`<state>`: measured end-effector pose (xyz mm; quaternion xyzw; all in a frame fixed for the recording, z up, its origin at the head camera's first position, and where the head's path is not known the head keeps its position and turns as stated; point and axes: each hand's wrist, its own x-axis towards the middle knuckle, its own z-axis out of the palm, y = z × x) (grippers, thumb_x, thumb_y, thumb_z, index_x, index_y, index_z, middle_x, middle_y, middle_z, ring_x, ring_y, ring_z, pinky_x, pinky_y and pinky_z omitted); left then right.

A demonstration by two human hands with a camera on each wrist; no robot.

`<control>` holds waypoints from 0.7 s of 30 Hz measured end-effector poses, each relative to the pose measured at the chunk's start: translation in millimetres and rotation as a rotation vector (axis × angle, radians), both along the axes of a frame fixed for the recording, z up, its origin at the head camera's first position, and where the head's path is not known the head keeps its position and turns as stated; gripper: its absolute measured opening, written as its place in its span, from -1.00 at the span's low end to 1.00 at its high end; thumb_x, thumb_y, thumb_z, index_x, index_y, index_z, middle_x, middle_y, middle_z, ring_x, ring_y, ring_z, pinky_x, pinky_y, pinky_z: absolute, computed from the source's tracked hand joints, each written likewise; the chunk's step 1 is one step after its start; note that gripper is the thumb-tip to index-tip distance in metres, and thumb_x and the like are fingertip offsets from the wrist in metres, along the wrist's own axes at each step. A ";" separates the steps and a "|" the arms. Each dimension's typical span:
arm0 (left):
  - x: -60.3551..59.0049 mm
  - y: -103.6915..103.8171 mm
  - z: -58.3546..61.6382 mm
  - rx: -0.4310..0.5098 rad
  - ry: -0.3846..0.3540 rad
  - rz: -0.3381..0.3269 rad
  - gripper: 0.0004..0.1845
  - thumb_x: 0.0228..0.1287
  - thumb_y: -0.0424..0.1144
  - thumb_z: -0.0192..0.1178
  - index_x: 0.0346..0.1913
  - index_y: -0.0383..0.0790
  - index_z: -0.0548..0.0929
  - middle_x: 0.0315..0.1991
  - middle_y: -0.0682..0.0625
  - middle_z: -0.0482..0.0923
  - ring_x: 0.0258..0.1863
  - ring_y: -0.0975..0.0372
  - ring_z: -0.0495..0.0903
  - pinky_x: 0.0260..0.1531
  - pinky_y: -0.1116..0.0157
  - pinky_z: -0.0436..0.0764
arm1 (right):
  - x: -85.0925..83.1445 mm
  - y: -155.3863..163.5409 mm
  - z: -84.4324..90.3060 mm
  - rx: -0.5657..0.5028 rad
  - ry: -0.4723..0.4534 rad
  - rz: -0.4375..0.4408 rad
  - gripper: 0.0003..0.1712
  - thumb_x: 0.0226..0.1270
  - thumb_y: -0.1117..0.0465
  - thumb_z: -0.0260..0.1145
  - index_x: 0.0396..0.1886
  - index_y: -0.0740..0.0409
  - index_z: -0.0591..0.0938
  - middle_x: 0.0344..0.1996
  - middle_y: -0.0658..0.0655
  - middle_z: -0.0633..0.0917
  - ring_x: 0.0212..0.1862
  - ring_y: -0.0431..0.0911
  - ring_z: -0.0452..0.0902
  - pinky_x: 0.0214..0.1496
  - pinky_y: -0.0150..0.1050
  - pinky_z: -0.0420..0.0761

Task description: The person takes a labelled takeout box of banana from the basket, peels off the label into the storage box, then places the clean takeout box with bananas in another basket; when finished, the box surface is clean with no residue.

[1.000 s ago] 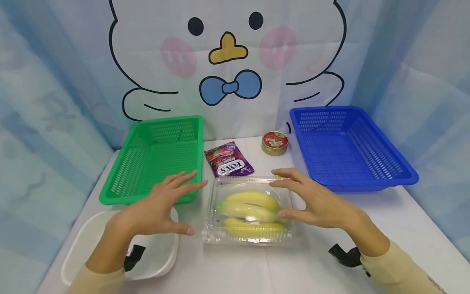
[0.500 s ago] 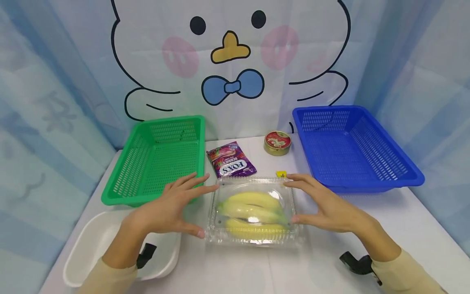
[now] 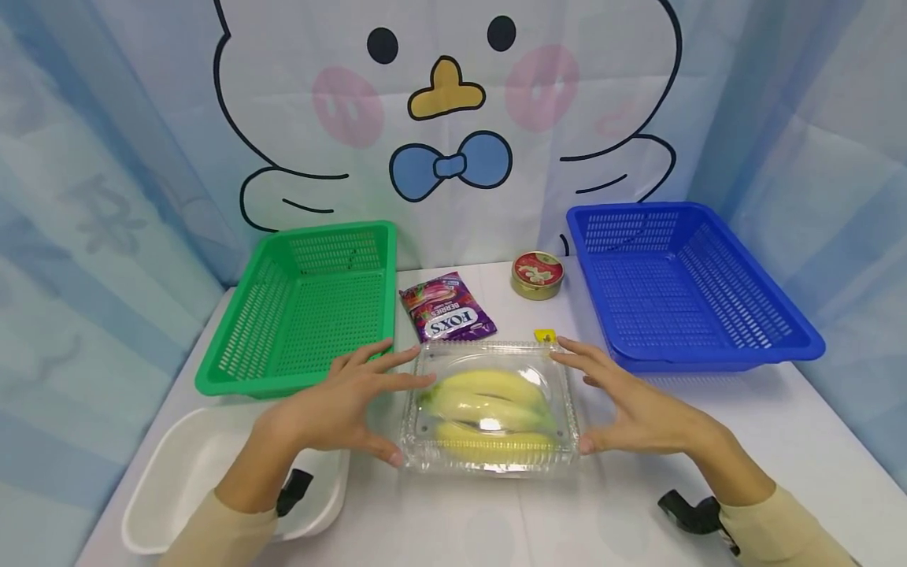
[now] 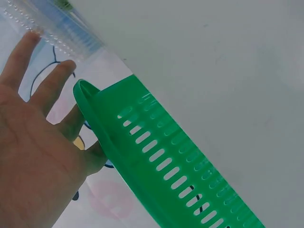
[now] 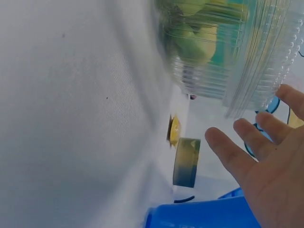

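A clear plastic clamshell box (image 3: 492, 466) with bananas (image 3: 489, 405) inside sits on the table between the hands. Its lid is down. At its left side my left hand (image 3: 347, 405) spreads its fingers, index fingertip over the lid's edge and thumb at the front left corner. My right hand (image 3: 634, 405) flanks the other side, thumb by the front right corner and fingers near the back right one. Seen from the right wrist, relaxed fingertips (image 5: 259, 118) are right at the box's ridged rim (image 5: 247, 71). In the left wrist view, two fingertips overlap the box (image 4: 71, 40).
A green basket (image 3: 205, 382) stands left, a blue basket (image 3: 716, 358) right. Behind the box lie a purple FOX'S candy bag (image 3: 448, 307), a red-topped tin (image 3: 537, 276) and a small yellow packet (image 3: 545, 335). A white tub (image 3: 152, 472) is under the left forearm.
My left hand has moved right to the box's side. The right hand has drawn back from over the lid to its right edge. The box stays in place on the table.
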<state>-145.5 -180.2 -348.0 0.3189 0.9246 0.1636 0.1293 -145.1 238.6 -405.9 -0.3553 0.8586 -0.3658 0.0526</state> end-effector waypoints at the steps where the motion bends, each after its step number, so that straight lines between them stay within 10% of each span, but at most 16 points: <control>1: -0.2 0.5 -0.1 -0.006 0.002 -0.003 0.04 -0.19 0.26 0.61 0.49 0.34 0.43 0.67 0.15 -0.03 0.64 -0.18 -0.21 0.38 -0.51 -0.10 | 0.0 0.3 -1.1 -0.011 -0.011 0.009 0.21 0.11 -0.43 0.47 0.66 -0.26 0.11 0.67 0.11 -0.05 0.58 0.34 0.00 0.29 0.40 0.45; 15: 0.0 4.2 -3.5 -0.010 -0.026 0.008 0.02 -0.18 0.24 0.63 0.47 0.36 0.44 0.68 0.00 -0.05 0.65 -0.15 -0.34 0.40 -0.45 -0.17 | 2.3 -1.1 -6.7 -0.037 -0.068 0.035 0.45 -0.05 -0.22 0.67 0.70 -0.05 -0.03 0.67 0.18 -0.16 0.60 0.33 -0.08 0.29 0.32 0.50; 21: 0.7 3.2 -5.3 -0.005 -0.018 -0.001 0.02 -0.19 0.21 0.64 0.47 0.34 0.45 0.67 0.00 -0.01 0.64 -0.17 -0.34 0.40 -0.43 -0.15 | 6.6 -4.9 -12.6 -0.050 -0.123 0.052 0.48 -0.01 -0.15 0.68 0.71 -0.05 -0.12 0.66 0.24 -0.23 0.50 0.31 0.22 0.27 0.17 0.59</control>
